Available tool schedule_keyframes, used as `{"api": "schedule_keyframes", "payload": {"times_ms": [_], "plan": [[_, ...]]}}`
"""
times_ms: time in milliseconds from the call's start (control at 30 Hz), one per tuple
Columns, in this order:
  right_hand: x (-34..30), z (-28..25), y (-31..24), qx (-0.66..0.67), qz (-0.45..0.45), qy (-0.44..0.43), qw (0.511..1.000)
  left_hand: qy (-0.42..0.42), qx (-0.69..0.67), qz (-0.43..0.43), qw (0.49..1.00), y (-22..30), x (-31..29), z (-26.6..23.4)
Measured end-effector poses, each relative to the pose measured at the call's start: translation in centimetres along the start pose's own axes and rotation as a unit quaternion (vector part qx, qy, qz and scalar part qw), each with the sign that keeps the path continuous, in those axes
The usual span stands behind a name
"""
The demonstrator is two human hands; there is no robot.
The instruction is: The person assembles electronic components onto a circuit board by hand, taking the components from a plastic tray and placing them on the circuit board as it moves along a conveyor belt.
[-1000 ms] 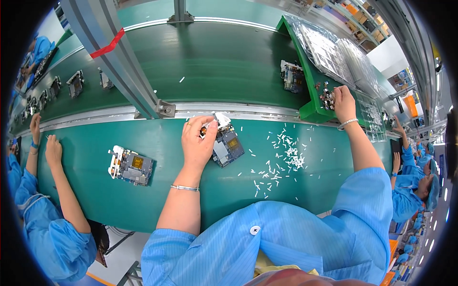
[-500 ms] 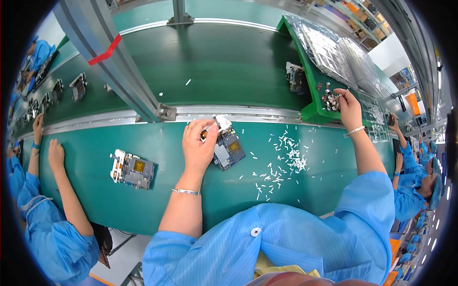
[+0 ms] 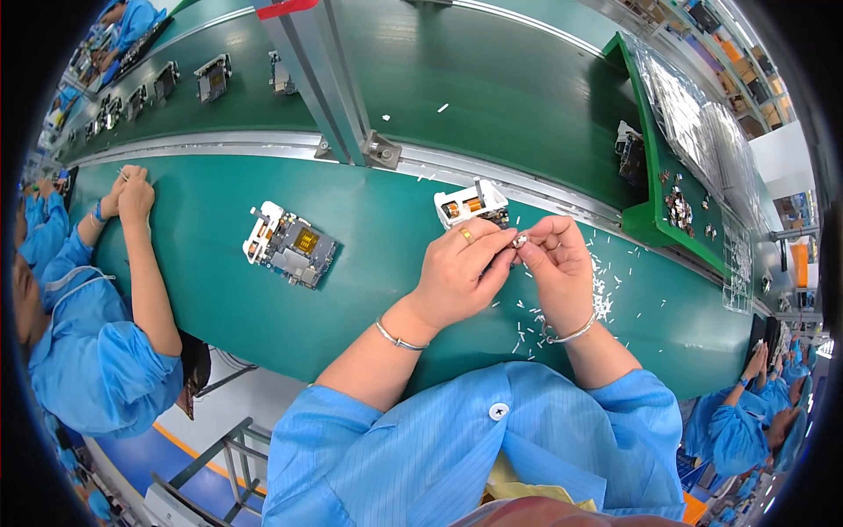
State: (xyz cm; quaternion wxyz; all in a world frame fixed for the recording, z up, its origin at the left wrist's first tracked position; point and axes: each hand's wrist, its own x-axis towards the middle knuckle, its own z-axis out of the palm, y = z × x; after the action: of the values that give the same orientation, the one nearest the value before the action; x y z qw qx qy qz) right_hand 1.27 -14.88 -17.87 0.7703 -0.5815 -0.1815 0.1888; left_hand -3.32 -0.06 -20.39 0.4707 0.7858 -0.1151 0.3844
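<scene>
My left hand and my right hand meet over the green bench, fingertips pinched together. Between them is a small silvery-and-brown part, too small for me to name its kind. Just beyond my left fingers lies a circuit board assembly with a white bracket and copper-coloured coils; my hands hide much of its board. A second circuit board assembly lies flat to the left, with a gold square on its board and a white bracket at its left end.
Small white strips are scattered right of my hands. A green raised tray at the right bears a pile of small metal parts and clear plastic trays. A metal post stands beyond the bench. Co-workers' hands are at the left.
My right hand has come from the parts pile to the middle of the bench, bringing a small part. My left hand has let go of the board assembly. The view has swung right.
</scene>
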Motion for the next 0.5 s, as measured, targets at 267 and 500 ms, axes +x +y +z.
{"api": "schedule_keyframes", "payload": {"times_ms": [267, 500], "plan": [[0.5, 0.3, 0.9, -0.329, -0.107, 0.057, 0.937, 0.010, 0.071, -0.001, 0.997, -0.8, -0.3, 0.2], [0.6, 0.8, 0.5, -0.331, -0.092, 0.064, 0.937, 0.005, 0.134, 0.045, 0.990, -0.9, -0.2, 0.4]]}}
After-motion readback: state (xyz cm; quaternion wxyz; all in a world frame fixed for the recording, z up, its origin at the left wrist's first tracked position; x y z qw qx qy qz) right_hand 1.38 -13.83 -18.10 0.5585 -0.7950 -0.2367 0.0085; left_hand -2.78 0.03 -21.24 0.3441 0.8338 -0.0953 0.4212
